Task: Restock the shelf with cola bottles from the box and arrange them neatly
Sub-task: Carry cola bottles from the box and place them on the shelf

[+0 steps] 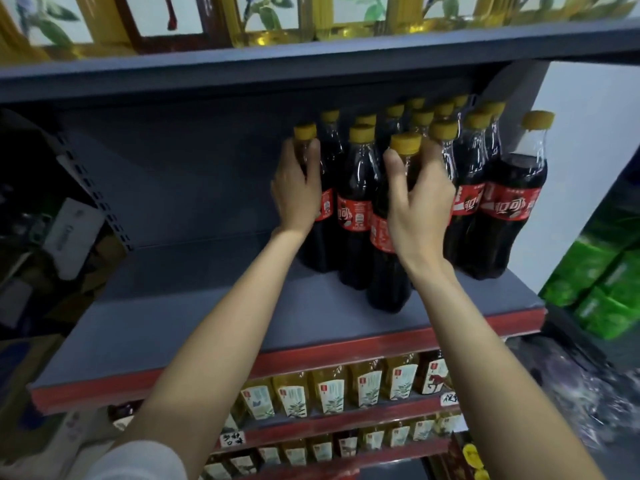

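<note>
**Both hands on cola bottles at the grey shelf**

The left hand (297, 188) is wrapped around the neck and shoulder of the leftmost cola bottle (317, 209), thumb on the near side, fingers curled behind it just under the yellow cap. The right hand (417, 195) grips the nearest cola bottle (388, 237) around its upper body, fingers spread over the neck; this bottle stands closest to the shelf's front edge. Between the two stands a third upright bottle (356, 216), touching its neighbours. More cola bottles (467, 188) with red labels crowd the far right of the grey shelf (173, 323), reaching back to the rear panel, and one bottle (512, 202) stands at the right end. The left half of the shelf is bare. On the lower shelves, rows of yellow tea bottles (329, 393) face outward. Green packs (606, 282) sit at the right
</note>
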### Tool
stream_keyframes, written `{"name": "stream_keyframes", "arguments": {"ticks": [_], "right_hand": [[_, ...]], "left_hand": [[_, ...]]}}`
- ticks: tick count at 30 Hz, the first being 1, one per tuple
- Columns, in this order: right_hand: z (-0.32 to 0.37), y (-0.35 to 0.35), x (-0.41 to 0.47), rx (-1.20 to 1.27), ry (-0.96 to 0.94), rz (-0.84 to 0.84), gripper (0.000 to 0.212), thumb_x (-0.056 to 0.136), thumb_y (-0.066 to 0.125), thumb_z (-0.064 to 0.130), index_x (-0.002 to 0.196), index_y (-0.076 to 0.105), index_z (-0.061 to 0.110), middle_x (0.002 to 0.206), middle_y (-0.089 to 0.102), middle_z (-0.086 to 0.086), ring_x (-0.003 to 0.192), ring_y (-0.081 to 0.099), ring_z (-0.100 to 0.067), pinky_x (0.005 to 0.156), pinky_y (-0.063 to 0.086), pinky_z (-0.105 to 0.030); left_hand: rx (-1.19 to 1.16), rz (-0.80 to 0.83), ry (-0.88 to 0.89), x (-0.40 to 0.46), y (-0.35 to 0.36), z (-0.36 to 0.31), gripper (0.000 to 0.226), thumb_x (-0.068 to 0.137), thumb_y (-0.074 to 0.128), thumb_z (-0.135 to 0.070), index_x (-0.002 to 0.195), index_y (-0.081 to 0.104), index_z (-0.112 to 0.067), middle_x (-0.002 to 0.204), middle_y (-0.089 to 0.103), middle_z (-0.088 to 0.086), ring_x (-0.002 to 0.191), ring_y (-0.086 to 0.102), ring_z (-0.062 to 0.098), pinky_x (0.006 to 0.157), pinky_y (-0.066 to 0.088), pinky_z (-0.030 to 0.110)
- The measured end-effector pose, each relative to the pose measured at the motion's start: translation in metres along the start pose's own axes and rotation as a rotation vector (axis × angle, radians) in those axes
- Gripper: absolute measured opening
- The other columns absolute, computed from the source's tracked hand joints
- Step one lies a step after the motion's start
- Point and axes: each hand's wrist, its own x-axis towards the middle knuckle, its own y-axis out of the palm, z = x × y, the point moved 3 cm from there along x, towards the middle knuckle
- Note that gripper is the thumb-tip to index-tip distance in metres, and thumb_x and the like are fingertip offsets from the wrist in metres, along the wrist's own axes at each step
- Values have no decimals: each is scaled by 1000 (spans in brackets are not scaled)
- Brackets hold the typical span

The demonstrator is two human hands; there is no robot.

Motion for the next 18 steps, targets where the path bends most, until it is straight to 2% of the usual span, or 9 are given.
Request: {"name": "stream_keyframes", "arguments": {"ticks": [3, 5, 8, 11, 13, 16, 18], "right_hand": [[-3, 1, 4, -109, -47, -29, 53, 97, 44, 39, 128, 50, -4, 120, 59, -17, 113, 52, -32, 100, 31, -18], [-2, -1, 1, -206, -129, -66, 50, 97, 50, 32, 132, 47, -3, 125, 54, -19, 112, 47, -31, 101, 28, -22], [-5, -5, -10, -259, -203, -64, 56, 95, 58, 28, 139, 41, -2, 130, 48, -22, 116, 42, -27, 100, 37, -37], [-9, -12, -23, -219, -199, -10, 61, 95, 61, 27, 142, 36, -2, 134, 45, -20, 124, 41, -25, 105, 38, -37], [-9, -16, -30, -220, -216, -8, 60, 95, 61, 26, 142, 35, -2, 137, 44, -20, 129, 38, -23, 108, 36, -36], [-5, -23, -40, -228, -279, -52, 54, 94, 62, 19, 139, 41, -3, 138, 46, -20, 131, 37, -23, 111, 33, -36], [2, -27, -46, -182, -334, -96, 45, 93, 63, 13, 132, 49, -3, 133, 51, -19, 126, 43, -24, 108, 36, -38]], "left_hand": [[0, 51, -24, 4, 13, 2, 34, 101, 39, -33, 115, 54, -5, 108, 62, 0, 97, 59, 16, 75, 39, 16], [-30, 87, -18, 5, 17, -2, 31, 101, 39, -30, 114, 53, -6, 106, 55, -4, 97, 52, 10, 79, 36, 8], [42, 125, 15, 7, 17, 1, 32, 101, 40, -28, 119, 52, -5, 114, 52, 5, 112, 44, 19, 102, 28, 23], [92, 207, -49, 5, 14, 9, 41, 101, 40, -30, 135, 42, -9, 139, 42, 11, 134, 29, 26, 110, 13, 24], [85, 258, -89, 1, 10, 10, 52, 99, 40, -35, 146, 31, -13, 151, 31, 11, 142, 19, 27, 116, 13, 34], [86, 205, -88, -12, -3, 0, 61, 94, 43, -37, 148, 26, -15, 149, 36, 7, 139, 26, 25, 108, 18, 25], [32, 129, -88, -25, -19, -11, 63, 88, 45, -42, 144, 33, -16, 138, 47, 4, 131, 39, 23, 109, 27, 29]]}}
